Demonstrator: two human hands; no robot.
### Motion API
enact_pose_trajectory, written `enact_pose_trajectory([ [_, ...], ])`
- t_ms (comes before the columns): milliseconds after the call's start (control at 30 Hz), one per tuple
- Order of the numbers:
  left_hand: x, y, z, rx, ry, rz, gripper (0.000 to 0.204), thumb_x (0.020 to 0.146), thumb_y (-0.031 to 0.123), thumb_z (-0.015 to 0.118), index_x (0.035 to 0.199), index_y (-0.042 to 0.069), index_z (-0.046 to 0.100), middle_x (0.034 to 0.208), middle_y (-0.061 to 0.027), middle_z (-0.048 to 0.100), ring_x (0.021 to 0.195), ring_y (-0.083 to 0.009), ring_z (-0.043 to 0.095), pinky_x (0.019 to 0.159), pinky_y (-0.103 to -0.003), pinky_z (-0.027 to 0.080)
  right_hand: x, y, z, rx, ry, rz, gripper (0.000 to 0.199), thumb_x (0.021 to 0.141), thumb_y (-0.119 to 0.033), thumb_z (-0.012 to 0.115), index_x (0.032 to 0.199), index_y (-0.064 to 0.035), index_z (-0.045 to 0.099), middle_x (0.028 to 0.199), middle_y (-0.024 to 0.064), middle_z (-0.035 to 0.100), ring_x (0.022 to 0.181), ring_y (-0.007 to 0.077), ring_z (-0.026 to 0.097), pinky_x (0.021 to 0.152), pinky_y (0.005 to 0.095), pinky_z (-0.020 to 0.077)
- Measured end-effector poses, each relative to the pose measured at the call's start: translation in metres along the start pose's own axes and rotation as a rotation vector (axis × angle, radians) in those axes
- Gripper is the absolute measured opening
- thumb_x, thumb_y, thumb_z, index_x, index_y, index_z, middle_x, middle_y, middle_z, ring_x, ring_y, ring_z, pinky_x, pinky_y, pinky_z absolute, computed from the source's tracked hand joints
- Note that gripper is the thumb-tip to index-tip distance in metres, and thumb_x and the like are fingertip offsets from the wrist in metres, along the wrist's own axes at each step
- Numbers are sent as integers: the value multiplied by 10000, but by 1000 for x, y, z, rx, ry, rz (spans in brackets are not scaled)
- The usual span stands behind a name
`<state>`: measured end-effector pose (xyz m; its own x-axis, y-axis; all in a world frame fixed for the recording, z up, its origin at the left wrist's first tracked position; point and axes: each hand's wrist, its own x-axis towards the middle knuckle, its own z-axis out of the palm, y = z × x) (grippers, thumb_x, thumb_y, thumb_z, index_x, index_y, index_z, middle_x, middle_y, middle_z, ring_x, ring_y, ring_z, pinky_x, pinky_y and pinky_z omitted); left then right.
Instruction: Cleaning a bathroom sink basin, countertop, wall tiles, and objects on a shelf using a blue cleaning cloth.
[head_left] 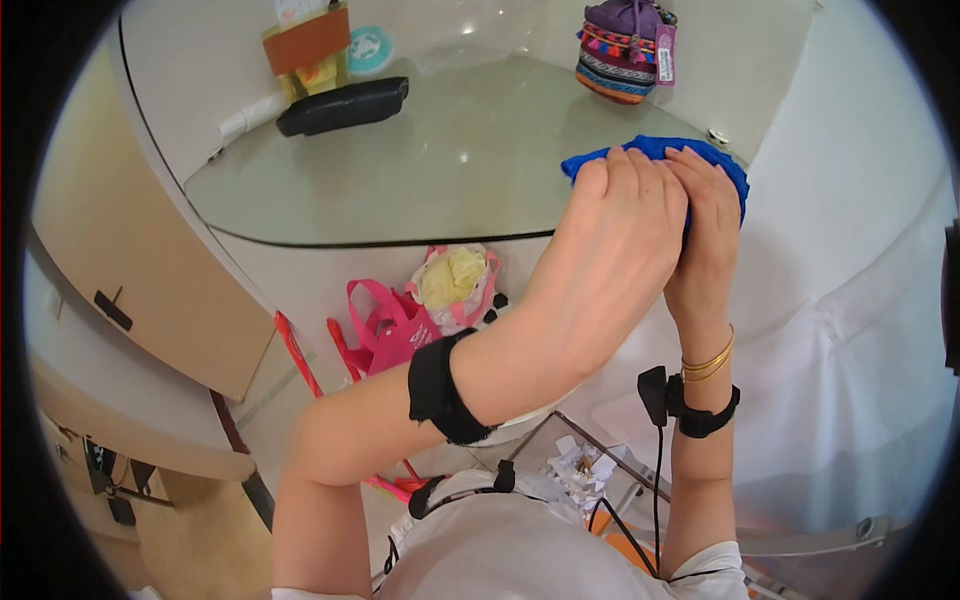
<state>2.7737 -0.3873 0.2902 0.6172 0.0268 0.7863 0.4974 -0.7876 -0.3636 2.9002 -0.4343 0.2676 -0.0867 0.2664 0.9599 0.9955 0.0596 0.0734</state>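
Observation:
A bright blue cloth [738, 180], bunched up, is at the right end of the glass shelf [460, 190]. My left hand [632, 205] reaches across from the left, its fingers curled onto the cloth's near side. Beside it and touching it, my right hand [708, 225] has its fingers bent over the right part of the same cloth. Both hands hide much of the cloth, and the fingertips partly sink out of sight in its folds. Gold bangles and a black strap circle my right wrist; another black strap [440, 390] is on my left forearm.
On the shelf stand a patterned drawstring pouch [622, 55], a black case [343, 106], a brown-and-yellow box [307, 45] and a round turquoise item [370, 50]. Below are a pink bag [390, 330] and a bin with paper scraps [580, 470]. A wooden door [140, 230] is at left.

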Motion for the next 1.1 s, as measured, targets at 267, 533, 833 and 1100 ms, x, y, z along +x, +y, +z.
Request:
enact_pose_trajectory([
  [267,-28,-20,-23,-55,49,100,340,675,74,538,995,-41,521,1016,-134,560,973,-234,538,806,-301,414,-12,-46,-13,11,-6,38,508,585,140,411,1061,11,534,1116,161,544,1091,341,487,946,425,355],
  [533,-124,-39,-50,-571,-268,121,370,649,87,597,1015,53,556,867,-27,563,857,-181,547,741,-307,418,-78,-114,-31,342,-374,168,365,610,49,500,971,23,548,938,154,605,867,321,584,761,382,450],
  [833,-289,-32,76,-2149,-18,-1896,304,855,156,475,1152,91,467,1104,-18,519,1008,-150,485,835,-287,398,-240,-172,32,1083,-522,1561,224,851,-84,499,1061,-6,514,922,-4,558,820,55,480,745,212,410],
  [1100,-316,18,104,-2060,17,-2137,349,910,343,409,1137,79,438,1080,-43,505,963,-163,485,800,-274,405,-231,-228,22,780,-599,894,522,739,37,529,1242,-81,462,1026,123,465,935,232,491,820,289,404],
])
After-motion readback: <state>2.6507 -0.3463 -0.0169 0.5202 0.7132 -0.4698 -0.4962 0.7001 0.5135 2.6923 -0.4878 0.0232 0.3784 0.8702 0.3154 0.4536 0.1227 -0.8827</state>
